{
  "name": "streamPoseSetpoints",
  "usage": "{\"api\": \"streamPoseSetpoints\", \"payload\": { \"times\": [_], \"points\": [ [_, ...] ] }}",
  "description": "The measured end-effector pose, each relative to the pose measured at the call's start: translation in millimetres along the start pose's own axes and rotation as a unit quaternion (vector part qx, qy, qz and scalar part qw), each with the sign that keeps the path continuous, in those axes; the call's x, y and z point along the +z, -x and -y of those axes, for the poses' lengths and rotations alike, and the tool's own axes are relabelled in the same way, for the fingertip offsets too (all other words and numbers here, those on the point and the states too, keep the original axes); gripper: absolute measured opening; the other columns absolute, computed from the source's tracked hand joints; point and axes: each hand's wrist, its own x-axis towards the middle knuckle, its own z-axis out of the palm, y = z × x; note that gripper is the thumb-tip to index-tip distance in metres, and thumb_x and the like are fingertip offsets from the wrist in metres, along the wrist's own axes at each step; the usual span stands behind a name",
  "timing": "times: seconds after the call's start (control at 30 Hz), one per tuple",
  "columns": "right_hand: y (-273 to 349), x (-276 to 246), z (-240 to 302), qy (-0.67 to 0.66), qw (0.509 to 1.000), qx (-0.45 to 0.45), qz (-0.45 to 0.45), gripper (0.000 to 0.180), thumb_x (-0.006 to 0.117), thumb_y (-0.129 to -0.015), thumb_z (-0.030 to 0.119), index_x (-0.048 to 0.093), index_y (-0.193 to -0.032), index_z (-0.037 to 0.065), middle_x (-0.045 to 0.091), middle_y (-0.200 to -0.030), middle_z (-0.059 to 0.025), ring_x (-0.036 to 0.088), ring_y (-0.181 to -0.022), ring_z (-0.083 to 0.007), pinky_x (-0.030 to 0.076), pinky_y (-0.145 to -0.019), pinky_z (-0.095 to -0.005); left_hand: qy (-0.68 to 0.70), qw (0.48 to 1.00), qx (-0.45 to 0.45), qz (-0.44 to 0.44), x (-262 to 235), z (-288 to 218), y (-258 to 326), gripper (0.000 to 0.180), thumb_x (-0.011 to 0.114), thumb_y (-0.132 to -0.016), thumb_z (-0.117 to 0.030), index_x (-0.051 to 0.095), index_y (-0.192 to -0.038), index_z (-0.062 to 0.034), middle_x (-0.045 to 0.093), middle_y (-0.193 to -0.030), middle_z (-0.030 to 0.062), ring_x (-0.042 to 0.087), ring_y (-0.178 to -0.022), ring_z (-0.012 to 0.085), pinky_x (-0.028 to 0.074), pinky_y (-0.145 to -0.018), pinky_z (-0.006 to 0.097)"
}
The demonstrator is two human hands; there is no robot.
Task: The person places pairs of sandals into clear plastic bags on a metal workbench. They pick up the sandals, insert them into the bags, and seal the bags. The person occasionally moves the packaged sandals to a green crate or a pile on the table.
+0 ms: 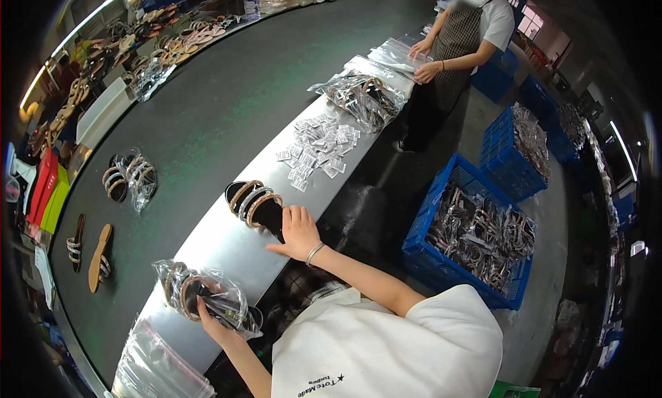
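Near the lower left of the frame our left hand [210,323] closes around a clear plastic bag [207,298] that holds a pair of strapped sandals; the bag rests on the pale metal ledge [227,250] running diagonally from lower left to upper centre. At frame centre our right hand [298,234] lies with fingers loosely spread, touching the heel end of a black sandal pair [254,205] with beige and glittering straps, unbagged, on the same ledge. A stack of empty clear bags [148,367] with a red edge strip sits at the ledge's lower end. Farther up the ledge we see a scatter of small white sachets [317,146], then a heap of bagged sandals [362,98]. At upper right a second person's hands [422,60] rest on flat clear bags [396,53]. The dark conveyor belt [221,101] fills the left half; on it lie a bagged pair [131,179] and two loose sandals [89,250]. Red and yellow-green boxes [48,191] stand at the left edge. To the right, below the ledge, blue crates [476,236] hold more bagged sandals.
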Motion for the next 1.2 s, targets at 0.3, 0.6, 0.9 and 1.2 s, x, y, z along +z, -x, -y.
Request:
{"api": "streamPoseSetpoints", "payload": {
  "times": [0.3, 0.6, 0.9, 1.2],
  "points": [
    [-2, -2, 80, -0.571, 0.789, 0.054, 0.219, 0.065, 0.078, -0.067, 0.017, 0.044, -0.119, -0.002, 0.053, -0.103, -0.0084, 0.053, -0.089, -0.0135, 0.046, -0.077, -0.0286, -0.031, 0.977, 0.200, -0.059, -21, -14, 1, 0.032, 0.050, -0.086, 0.002, 0.056, -0.117, 0.0003, 0.058, -0.116, 0.0089, 0.055, -0.104, 0.0181, 0.043, -0.092, 0.032],
    [17, 3, 271, -0.567, 0.709, -0.179, 0.379, 0.063, 0.079, -0.068, 0.013, 0.035, -0.113, 0.003, 0.059, -0.098, -0.0121, 0.061, -0.080, -0.0137, 0.051, -0.064, -0.0252, -0.018, 0.963, 0.260, 0.063, -66, -117, 42, 0.047, 0.045, -0.089, -0.022, 0.036, -0.134, -0.0102, 0.053, -0.122, 0.0055, 0.050, -0.113, 0.0171, 0.039, -0.098, 0.033],
    [15, 71, 272, -0.086, 0.833, -0.354, 0.417, 0.074, 0.074, -0.065, 0.042, 0.044, -0.117, -0.003, 0.061, -0.099, -0.0251, 0.062, -0.089, -0.0382, 0.049, -0.080, -0.0403, -0.750, 0.418, 0.472, -0.200, -243, -155, -1, 0.020, 0.058, -0.087, -0.016, 0.050, -0.098, -0.0019, 0.065, -0.106, 0.0127, 0.062, -0.100, 0.0245, 0.048, -0.085, 0.033],
    [55, 79, 268, -0.402, 0.689, -0.282, 0.533, 0.073, 0.078, -0.066, 0.037, 0.048, -0.119, -0.004, 0.063, -0.095, -0.0165, 0.062, -0.087, -0.0270, 0.047, -0.079, -0.0354, -0.572, 0.644, 0.458, -0.221, -223, -217, 30, 0.017, 0.049, -0.092, -0.018, 0.051, -0.096, -0.0019, 0.068, -0.092, 0.0138, 0.065, -0.081, 0.0228, 0.048, -0.068, 0.033]
  ]
}}
